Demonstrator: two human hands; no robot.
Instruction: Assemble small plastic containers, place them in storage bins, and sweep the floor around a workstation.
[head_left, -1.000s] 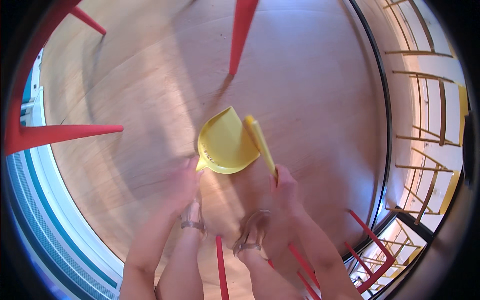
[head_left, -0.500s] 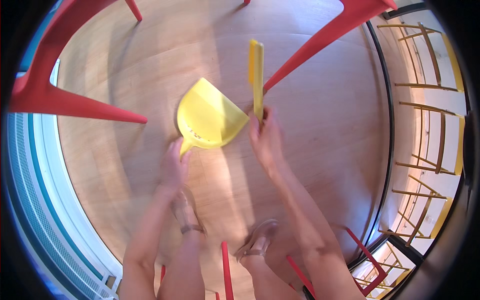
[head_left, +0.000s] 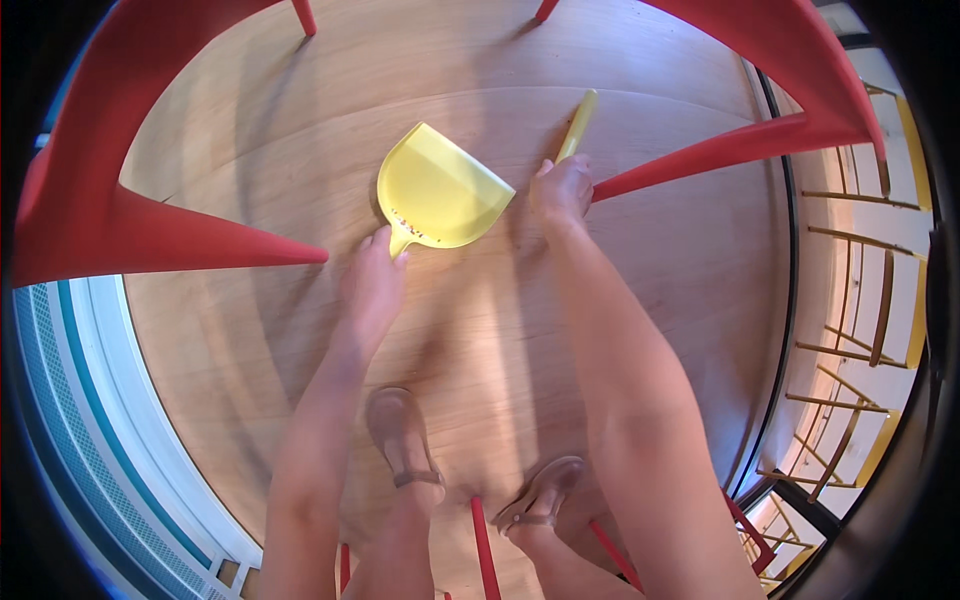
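My left hand (head_left: pixel 374 275) is closed round the short handle of a yellow dustpan (head_left: pixel 447 187). Small dark crumbs lie inside the pan near the handle end, and its straight edge faces right and away from me. To the right, my right hand (head_left: pixel 563 190) grips a yellow hand brush (head_left: pixel 577 124), whose back is turned up and whose bristles are mostly hidden. The brush is apart from the pan, a short way to the right of its lip. It is low over the wooden floor (head_left: pixel 640 260); whether it touches I cannot tell.
Red chair legs stand close by: one left leg (head_left: pixel 230 234) points toward my left hand, and a right leg (head_left: pixel 700 155) ends beside my right hand. More thin red legs (head_left: pixel 484 550) are between my sandalled feet (head_left: pixel 402 430). Yellow folding chairs (head_left: pixel 880 300) appear along the right.
Both hands have moved farther forward and to the right with the dustpan and the brush. The brush has gone from upright on its edge to tilted right, back up.
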